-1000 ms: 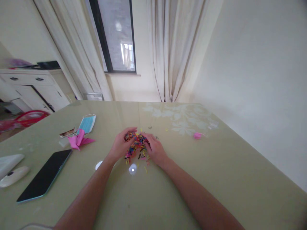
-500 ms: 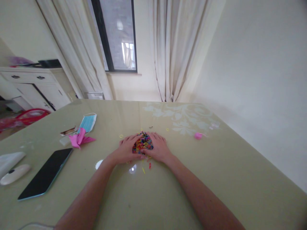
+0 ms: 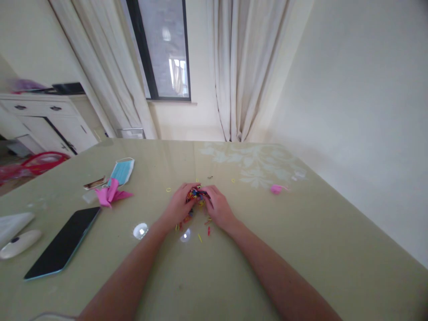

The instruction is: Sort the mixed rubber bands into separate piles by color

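Between my hands is a clump of small rubber bands (image 3: 199,198) in mixed colours, mostly hidden by the fingers. My left hand (image 3: 180,204) curls round its left side, and my right hand (image 3: 218,206) grips it from the right. Both thumbs point inward toward the middle of the clump. Several loose bands lie on the table just in front of the hands, among them a red band (image 3: 209,231) and a yellow band (image 3: 199,238). Beyond the hands lie a yellow ring-shaped band (image 3: 168,190) and a dark one (image 3: 210,177).
On the left of the glossy table (image 3: 214,276) lie a black-screened tablet (image 3: 63,243), a pink folded paper shape (image 3: 112,194), a blue face mask (image 3: 122,171) and a white mouse-like object (image 3: 20,245). A small round clear lid-like item (image 3: 140,230) sits by my left forearm. A pink object (image 3: 276,189) rests at right.
My hands first pressed flat round the heap, pulling the bands together. Now the fingers have curled in and closed on the clump. A few bands stay strewn in front.
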{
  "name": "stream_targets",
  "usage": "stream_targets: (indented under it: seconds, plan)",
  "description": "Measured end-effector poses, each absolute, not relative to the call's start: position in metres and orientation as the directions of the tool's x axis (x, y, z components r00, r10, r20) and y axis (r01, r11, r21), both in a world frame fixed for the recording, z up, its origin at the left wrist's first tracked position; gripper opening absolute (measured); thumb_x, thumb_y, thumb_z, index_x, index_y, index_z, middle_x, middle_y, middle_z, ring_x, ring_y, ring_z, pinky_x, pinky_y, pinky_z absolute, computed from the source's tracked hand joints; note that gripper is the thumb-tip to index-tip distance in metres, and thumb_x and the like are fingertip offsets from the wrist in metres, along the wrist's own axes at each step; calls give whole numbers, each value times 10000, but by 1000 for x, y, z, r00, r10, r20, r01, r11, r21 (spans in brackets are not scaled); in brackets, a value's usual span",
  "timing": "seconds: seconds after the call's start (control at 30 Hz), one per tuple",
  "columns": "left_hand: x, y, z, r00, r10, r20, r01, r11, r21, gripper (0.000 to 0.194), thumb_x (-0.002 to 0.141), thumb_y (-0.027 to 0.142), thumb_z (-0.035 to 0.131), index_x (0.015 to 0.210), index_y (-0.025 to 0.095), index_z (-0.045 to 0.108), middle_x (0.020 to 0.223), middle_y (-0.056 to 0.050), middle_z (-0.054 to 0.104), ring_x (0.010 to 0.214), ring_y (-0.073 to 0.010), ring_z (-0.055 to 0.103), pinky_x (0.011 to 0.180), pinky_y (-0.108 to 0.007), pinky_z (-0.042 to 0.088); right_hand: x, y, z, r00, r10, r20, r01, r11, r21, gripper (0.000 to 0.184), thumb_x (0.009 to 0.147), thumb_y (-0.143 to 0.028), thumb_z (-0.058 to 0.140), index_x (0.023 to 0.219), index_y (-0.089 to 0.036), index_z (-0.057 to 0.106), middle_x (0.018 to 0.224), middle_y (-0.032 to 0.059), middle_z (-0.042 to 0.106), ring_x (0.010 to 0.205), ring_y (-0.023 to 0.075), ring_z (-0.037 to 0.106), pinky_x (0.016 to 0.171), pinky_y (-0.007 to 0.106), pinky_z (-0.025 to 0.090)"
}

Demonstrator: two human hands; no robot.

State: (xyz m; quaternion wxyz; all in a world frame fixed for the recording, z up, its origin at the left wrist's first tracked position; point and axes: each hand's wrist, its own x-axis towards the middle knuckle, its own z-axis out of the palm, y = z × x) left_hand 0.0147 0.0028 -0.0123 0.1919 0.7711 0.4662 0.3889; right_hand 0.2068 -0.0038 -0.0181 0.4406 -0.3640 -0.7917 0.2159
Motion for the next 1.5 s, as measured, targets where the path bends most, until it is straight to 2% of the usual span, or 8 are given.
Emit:
stream_targets:
  seconds: [0.33, 0.57, 0.8, 0.97, 1.03, 1.17, 1.27, 1.5]
  plan:
    - [8, 1, 2, 169, 907, 386, 392, -421, 818, 532, 781, 213, 680, 1311, 198, 651, 1271, -87, 750, 1168, -267, 702, 1088, -456, 528, 208, -5, -15, -325, 753, 573, 344, 658, -670, 404, 1001, -110, 532, 1382, -221, 605, 1299, 121, 674, 1232, 232, 633, 1091, 414, 510]
    - [11, -2, 9, 161, 922, 352, 427, -386, 818, 341, 904, 367, 651, 1190, 198, 729, 1176, -90, 788, 1093, -266, 725, 1049, -459, 554, 209, -5, -14, -314, 777, 545, 377, 629, -680, 329, 1024, -147, 527, 1323, -200, 653, 1262, 113, 719, 1185, 223, 666, 1068, 395, 511]
    - [-1, -5, 14, 257, 932, 254, 425, -345, 837, 431, 937, 460, 607, 1263, 189, 691, 1210, -119, 775, 1101, -276, 730, 977, -445, 588, 212, -9, -3, -333, 804, 493, 454, 595, -663, 245, 1007, -207, 605, 1230, -200, 706, 1226, 109, 718, 1184, 226, 640, 1072, 393, 485]
    - [-20, -10, 12, 431, 881, 193, 668, -456, 588, 744, 700, 487, 869, 1371, 244, 662, 1357, -127, 705, 1241, -359, 646, 1115, -529, 481, 221, -11, -3, -434, 850, 299, 652, 526, -547, 780, 766, -508, 886, 1427, -192, 621, 1456, 173, 606, 1338, 356, 528, 1153, 540, 391]
    - [-19, -9, 7, 449, 875, 182, 675, -465, 573, 766, 685, 444, 883, 1385, 240, 650, 1355, -131, 700, 1251, -361, 636, 1120, -534, 473, 220, -11, -5, -477, 838, 264, 665, 541, -515, 722, 793, -479, 873, 1411, -192, 633, 1391, 161, 647, 1284, 345, 555, 1124, 534, 412]
    - [-4, -5, -2, 418, 867, 270, 578, -483, 657, 451, 858, 320, 714, 1298, 226, 686, 1267, -119, 732, 1188, -300, 674, 1088, -488, 509, 209, -11, -10, -467, 826, 317, 625, 561, -543, 316, 951, -206, 690, 1265, -171, 690, 1215, 136, 697, 1164, 266, 612, 1061, 431, 474]
    - [6, -3, -5, 357, 873, 331, 521, -480, 705, 461, 857, 242, 662, 1318, 227, 665, 1338, -112, 708, 1252, -292, 652, 1132, -497, 485, 203, -10, -12, -390, 832, 394, 554, 554, -622, 323, 965, -98, 597, 1267, -189, 666, 1204, 115, 697, 1152, 239, 633, 1052, 405, 492]
    - [15, -4, -4, 246, 896, 371, 471, -445, 762, 576, 812, 175, 610, 1387, 200, 607, 1362, -97, 706, 1253, -270, 656, 1147, -475, 479, 202, -10, -8, -314, 789, 527, 343, 612, -712, 389, 995, -114, 521, 1339, -252, 638, 1289, 82, 709, 1215, 213, 655, 1108, 400, 493]
